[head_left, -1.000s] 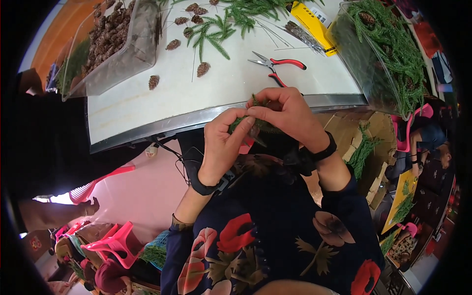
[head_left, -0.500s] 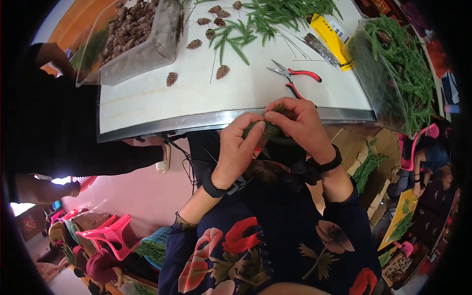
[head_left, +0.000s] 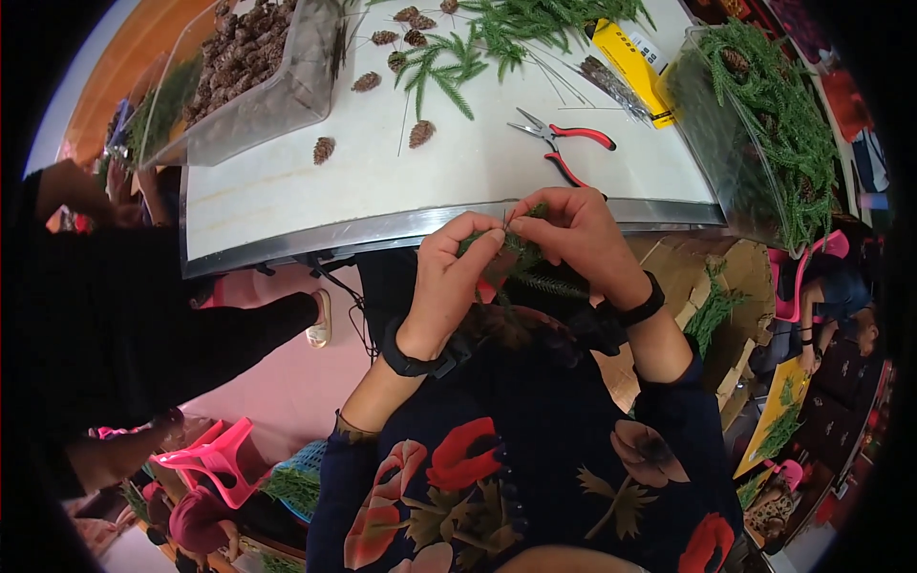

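Pinching green sprig [head_left: 524,256] with our left hand [head_left: 447,272] and right hand [head_left: 585,237], both grips narrow; red-handled pliers [head_left: 550,135] beyond us on desk [head_left: 277,202].

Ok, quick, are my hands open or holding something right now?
Left hand: closed, pinching at the green sprig.
Right hand: closed, pinching at the same sprig, close beside the left.
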Action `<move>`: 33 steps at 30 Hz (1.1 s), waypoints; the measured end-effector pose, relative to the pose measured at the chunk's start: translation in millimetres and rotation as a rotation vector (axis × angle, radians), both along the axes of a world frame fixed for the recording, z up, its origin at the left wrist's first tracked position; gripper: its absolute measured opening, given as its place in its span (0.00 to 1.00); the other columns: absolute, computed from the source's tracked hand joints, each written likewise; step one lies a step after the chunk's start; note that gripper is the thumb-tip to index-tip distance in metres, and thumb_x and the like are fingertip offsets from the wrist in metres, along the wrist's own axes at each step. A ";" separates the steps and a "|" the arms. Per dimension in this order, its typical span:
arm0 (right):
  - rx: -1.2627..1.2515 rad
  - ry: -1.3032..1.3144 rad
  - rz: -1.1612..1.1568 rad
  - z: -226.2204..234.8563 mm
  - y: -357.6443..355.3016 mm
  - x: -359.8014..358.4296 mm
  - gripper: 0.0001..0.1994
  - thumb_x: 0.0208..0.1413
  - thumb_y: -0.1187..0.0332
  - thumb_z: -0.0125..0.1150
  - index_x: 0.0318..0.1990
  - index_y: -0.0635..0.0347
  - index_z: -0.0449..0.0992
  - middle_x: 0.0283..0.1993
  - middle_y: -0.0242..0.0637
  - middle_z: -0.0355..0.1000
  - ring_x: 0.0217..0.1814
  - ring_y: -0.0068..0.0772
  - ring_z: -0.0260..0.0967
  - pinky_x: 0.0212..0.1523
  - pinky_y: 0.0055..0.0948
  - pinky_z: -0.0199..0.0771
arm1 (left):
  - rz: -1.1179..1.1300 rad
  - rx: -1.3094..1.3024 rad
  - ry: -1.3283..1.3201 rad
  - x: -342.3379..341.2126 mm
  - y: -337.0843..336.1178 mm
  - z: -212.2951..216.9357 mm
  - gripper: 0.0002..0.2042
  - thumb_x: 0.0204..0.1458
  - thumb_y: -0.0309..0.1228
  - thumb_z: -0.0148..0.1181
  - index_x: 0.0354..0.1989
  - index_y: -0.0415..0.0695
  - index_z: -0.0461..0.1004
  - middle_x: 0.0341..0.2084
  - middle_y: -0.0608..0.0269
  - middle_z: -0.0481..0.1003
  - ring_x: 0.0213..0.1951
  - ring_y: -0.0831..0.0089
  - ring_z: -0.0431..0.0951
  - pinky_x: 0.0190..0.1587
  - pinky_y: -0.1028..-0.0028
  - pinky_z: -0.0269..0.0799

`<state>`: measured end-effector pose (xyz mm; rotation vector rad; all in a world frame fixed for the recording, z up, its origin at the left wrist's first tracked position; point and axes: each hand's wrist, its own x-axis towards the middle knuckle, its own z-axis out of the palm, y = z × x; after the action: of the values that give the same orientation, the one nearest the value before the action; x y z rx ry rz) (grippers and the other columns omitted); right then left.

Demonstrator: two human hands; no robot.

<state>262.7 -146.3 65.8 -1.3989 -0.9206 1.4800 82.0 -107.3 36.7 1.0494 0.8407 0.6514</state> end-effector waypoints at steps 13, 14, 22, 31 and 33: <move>0.653 -0.652 0.296 7.2 19.5 14.3 0.10 0.48 0.80 0.65 0.39 0.59 0.80 0.37 0.37 0.74 0.36 0.33 0.72 0.36 0.27 0.71 | -0.126 -0.180 -0.077 -6.4 18.2 4.8 0.05 0.59 0.28 0.56 0.39 0.42 0.76 0.27 0.70 0.78 0.26 0.84 0.77 0.22 0.85 0.67; 0.675 -0.645 0.308 10.7 23.4 12.8 0.10 0.48 0.80 0.65 0.39 0.59 0.80 0.37 0.37 0.74 0.36 0.33 0.72 0.36 0.27 0.71 | -0.120 -0.189 -0.087 -8.4 19.1 5.4 0.06 0.59 0.28 0.56 0.40 0.42 0.76 0.27 0.70 0.77 0.26 0.84 0.76 0.24 0.85 0.68; 0.725 -0.744 0.371 20.7 20.1 7.2 0.08 0.48 0.82 0.63 0.37 0.64 0.79 0.37 0.40 0.74 0.37 0.38 0.73 0.38 0.29 0.73 | -0.153 -0.125 -0.208 -6.6 17.0 -14.1 0.06 0.58 0.28 0.58 0.38 0.41 0.78 0.28 0.71 0.77 0.30 0.85 0.75 0.31 0.84 0.69; 0.781 -0.799 0.335 26.9 23.9 4.8 0.09 0.43 0.82 0.66 0.34 0.62 0.79 0.37 0.38 0.73 0.35 0.39 0.71 0.33 0.30 0.71 | -0.160 -0.124 -0.230 -2.0 21.4 -8.9 0.06 0.58 0.29 0.58 0.36 0.40 0.77 0.25 0.75 0.74 0.27 0.89 0.70 0.28 0.85 0.63; 0.799 -0.814 0.334 27.7 24.8 6.1 0.09 0.42 0.82 0.67 0.34 0.62 0.79 0.37 0.37 0.73 0.35 0.39 0.70 0.33 0.31 0.70 | -0.191 -0.092 -0.202 -4.3 21.6 -8.0 0.06 0.57 0.30 0.58 0.36 0.40 0.77 0.25 0.76 0.73 0.27 0.90 0.69 0.28 0.84 0.64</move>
<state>268.8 -121.6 93.5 -1.2277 -2.0500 0.5398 77.7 -85.7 28.7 0.9496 0.5820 0.5414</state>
